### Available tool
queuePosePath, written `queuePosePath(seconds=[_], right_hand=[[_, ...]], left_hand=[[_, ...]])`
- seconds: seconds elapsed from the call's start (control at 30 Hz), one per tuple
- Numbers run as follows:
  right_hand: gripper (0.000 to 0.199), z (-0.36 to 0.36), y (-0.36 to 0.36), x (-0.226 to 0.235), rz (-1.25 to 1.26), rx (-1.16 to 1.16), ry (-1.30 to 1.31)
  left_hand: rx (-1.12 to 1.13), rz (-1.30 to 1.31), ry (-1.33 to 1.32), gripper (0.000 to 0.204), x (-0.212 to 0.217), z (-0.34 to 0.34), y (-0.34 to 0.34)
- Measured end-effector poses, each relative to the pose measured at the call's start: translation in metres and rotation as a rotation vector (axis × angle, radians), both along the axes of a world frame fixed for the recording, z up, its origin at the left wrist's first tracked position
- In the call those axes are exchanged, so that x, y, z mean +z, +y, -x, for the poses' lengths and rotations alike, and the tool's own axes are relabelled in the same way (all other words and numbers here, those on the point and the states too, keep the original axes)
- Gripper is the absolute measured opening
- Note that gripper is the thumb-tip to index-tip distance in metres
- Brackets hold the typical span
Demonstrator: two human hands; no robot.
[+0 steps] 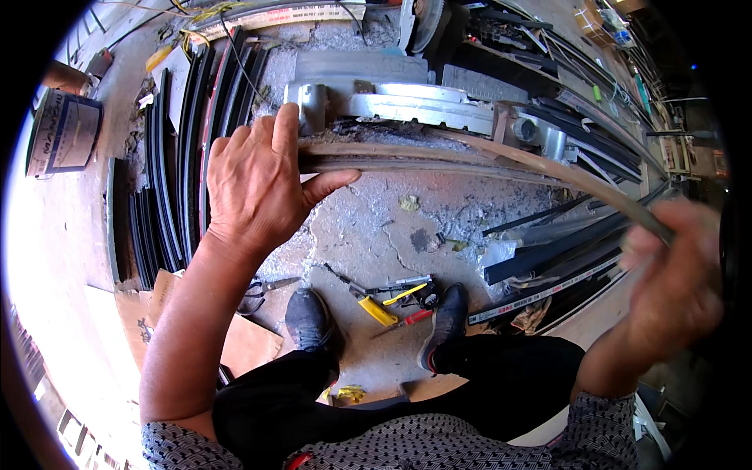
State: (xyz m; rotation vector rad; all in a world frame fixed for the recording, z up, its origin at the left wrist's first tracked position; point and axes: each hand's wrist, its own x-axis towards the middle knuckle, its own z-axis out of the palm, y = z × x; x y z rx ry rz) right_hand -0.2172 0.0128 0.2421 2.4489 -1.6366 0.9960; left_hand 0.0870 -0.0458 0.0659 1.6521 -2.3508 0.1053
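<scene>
My left hand (258, 176) is closed on the left end of a long brown-grey profile bar (407, 161), with its thumb below. The bar runs rightward in front of a silver metal machine fence (415, 108). From near the bar's middle, a thin brown strip (568, 174) bends away toward the right. Its end is in my right hand (677, 270), which is smeared by motion but wrapped around it. Whether the strip is joined to the bar cannot be made out.
A round saw blade (427, 25) stands behind the fence. Black profiles (176, 157) lie at left, more dark profiles (548, 243) at right. Between my shoes lie a yellow-handled tool (377, 310) and a red-handled screwdriver (415, 317). A bucket (66, 131) stands far left.
</scene>
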Motion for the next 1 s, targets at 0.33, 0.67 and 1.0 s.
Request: queuePosePath(seconds=[0.33, 0.67, 1.0], right_hand=[[0.021, 0.008, -0.018, -0.069, -0.263, -0.011, -0.378], [0.017, -0.012, -0.007, -0.045, -0.24, 0.036, -0.169], [0.025, -0.007, -0.012, -0.055, -0.263, 0.007, -0.361]], left_hand=[[0.015, -0.024, -0.014, 0.096, 0.001, -0.001, -0.001], [0.011, -0.028, -0.02, 0.097, 0.002, 0.0, 0.001], [-0.004, -0.027, -0.014, 0.094, 0.002, -0.001, 0.001]])
